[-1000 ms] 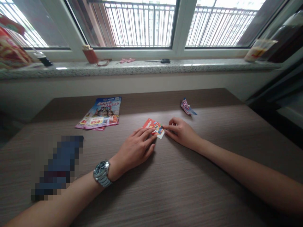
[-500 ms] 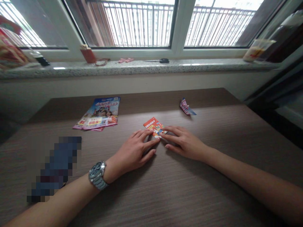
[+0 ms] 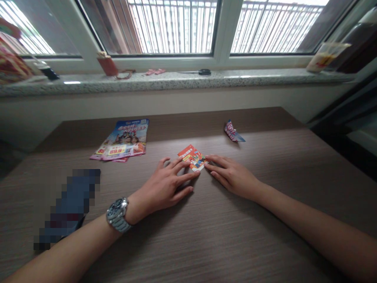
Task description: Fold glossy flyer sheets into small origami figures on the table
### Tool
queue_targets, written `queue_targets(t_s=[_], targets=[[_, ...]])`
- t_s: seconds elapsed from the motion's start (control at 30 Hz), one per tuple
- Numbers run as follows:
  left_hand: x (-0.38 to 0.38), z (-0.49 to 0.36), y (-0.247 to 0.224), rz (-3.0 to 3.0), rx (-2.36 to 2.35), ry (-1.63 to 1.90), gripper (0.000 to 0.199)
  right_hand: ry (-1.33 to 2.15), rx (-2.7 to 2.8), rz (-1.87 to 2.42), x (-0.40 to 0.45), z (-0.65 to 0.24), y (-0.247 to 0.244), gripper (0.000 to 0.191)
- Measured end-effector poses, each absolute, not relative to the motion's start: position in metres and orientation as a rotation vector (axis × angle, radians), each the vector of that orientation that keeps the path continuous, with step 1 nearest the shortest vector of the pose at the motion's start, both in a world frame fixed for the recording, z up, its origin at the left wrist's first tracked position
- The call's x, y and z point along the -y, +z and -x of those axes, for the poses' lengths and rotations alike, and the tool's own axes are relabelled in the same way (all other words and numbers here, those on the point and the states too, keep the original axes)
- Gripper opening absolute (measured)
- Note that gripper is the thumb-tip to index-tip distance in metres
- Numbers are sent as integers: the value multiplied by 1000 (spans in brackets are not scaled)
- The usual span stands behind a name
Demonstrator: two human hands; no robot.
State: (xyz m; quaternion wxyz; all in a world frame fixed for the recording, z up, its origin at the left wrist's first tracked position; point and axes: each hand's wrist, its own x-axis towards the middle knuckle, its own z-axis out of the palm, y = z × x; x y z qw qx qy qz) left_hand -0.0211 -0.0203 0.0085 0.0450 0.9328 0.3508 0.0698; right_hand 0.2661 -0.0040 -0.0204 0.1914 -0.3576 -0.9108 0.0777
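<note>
A small orange-red printed paper (image 3: 192,154), square in outline and set cornerwise, lies flat on the brown table. On its lower left edge rest the fingertips of my left hand (image 3: 167,182), with the fingers spread and a metal watch (image 3: 118,214) at the wrist. My right hand (image 3: 232,175) lies at the paper's right corner, fingers stretched out and the tips touching the edge. Farther back to the right stands a small folded paper piece (image 3: 232,132), patterned in pink and blue.
Several colourful flyers (image 3: 125,139) lie stacked at the back left. A blurred-out dark blue object (image 3: 70,204) lies beside my left forearm. Scissors (image 3: 203,72), pink bits (image 3: 155,72) and a red container (image 3: 107,65) are on the stone windowsill (image 3: 171,84) behind the table (image 3: 188,243).
My right fingers have moved slightly right, from over the paper to its right corner. The left hand keeps its place, with its fingers a little more spread.
</note>
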Motion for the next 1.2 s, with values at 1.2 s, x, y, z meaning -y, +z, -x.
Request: queue_targets(t_s=[1.2], targets=[[18,20,4,-2892,-1064,285,49,345,2420,989,3,-270,-26,36]])
